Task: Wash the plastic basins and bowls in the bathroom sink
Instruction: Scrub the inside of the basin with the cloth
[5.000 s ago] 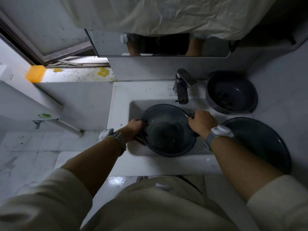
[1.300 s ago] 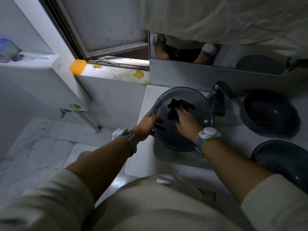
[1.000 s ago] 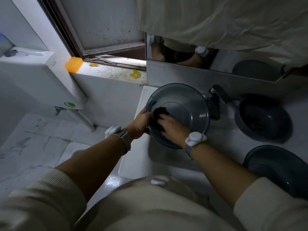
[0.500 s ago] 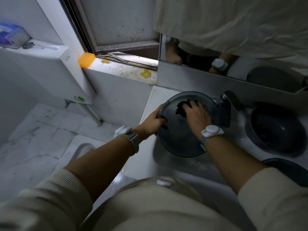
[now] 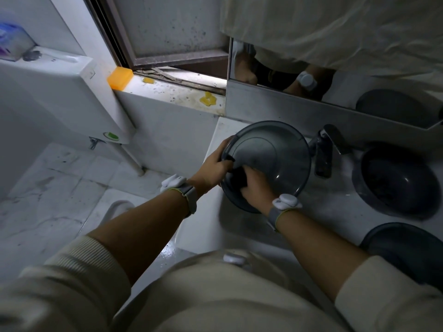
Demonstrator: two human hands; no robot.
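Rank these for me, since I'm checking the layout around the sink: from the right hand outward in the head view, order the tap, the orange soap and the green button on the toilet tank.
From the right hand:
1. Tap, just to its right, behind the sink.
2. Green button, to the left on the tank front.
3. Orange soap, up left on the window ledge.

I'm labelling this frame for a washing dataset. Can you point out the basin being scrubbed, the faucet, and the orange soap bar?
basin being scrubbed (image 5: 282, 154): head view, on its bare inner wall above the hands.
faucet (image 5: 323, 161): head view, on the upright metal body.
orange soap bar (image 5: 119, 78): head view, on its top face, on the window ledge.
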